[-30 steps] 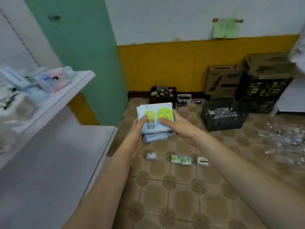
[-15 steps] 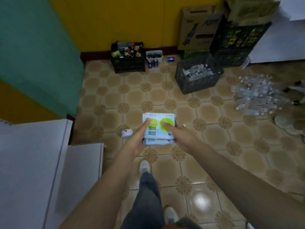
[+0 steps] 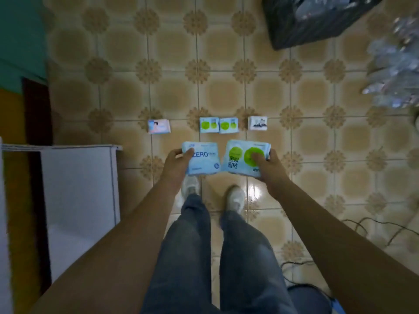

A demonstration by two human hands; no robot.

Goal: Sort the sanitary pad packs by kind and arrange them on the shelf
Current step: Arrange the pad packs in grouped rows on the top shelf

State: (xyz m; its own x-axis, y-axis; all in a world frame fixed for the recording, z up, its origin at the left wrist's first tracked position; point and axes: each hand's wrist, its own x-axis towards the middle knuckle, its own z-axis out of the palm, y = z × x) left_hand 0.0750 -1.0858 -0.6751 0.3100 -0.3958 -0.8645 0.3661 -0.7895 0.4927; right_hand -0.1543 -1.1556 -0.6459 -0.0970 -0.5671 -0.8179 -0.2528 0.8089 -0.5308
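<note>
Patterned floor tiles (image 3: 226,91) carry four small packs in a row just beyond the two you hold. Your left hand (image 3: 174,164) grips the blue ZERO pack (image 3: 203,160); your right hand (image 3: 269,168) pinches the green-dot pack (image 3: 246,158), possibly a stack (edges look layered). Two floor packs (image 3: 218,125) match it, so misfiling ZERO among them is the risk; so is a slip from that thumb-only hold.
</note>
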